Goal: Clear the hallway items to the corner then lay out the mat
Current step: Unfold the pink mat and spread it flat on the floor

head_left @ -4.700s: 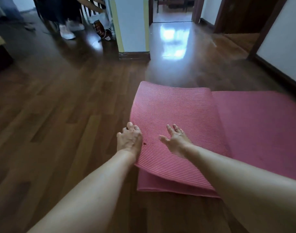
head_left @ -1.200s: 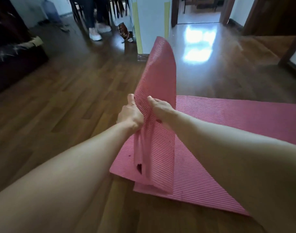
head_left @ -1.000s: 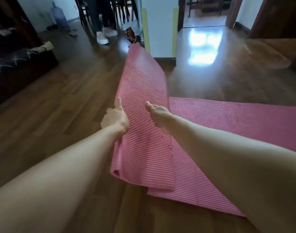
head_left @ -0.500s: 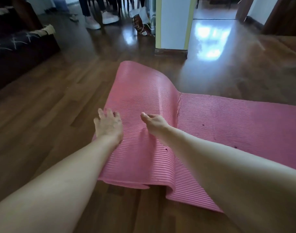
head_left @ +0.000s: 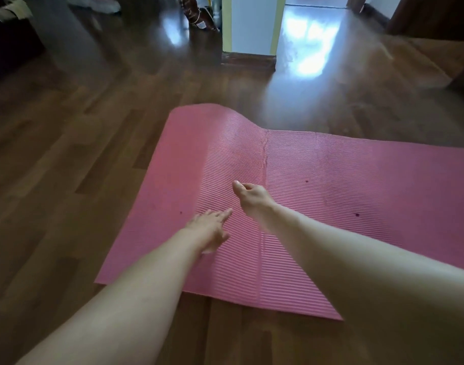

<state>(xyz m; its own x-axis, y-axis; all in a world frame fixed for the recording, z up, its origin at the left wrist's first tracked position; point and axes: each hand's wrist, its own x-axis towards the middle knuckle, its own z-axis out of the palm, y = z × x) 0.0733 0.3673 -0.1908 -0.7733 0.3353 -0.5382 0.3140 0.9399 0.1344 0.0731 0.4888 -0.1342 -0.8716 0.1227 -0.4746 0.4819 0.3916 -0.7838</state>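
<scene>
You see mostly wooden floor: dark planks, with bright glare on the far stretch by the doorway.

The pink mat lies on it, ribbed side up. It spreads over the middle and right of your view, its near-left corner is on the planks in front of you, and its length runs off the right edge. Most of it lies flat. Along the far edge, towards the left end, it humps up in a low wave. A crease crosses the mat from that hump towards you, and a few small dark spots mark the surface.

Past the mat, at top centre, a white wall end with yellow edging stands on a dark skirting board. At top left is a dark low piece of furniture with a pale cloth on it. A brown bag sits just left of the wall end, too blurred to read.

Both your bare forearms reach over the mat's left half. Your left hand is low over the ribs, fingers straight and pointing up and to the right, holding nothing. Whether the palm touches the mat cannot be told. Your right hand is just beyond it, near the left fingertips but apart from them and just left of the crease. Its thumb sticks out and its fingers are loosely bent, gripping nothing.
</scene>
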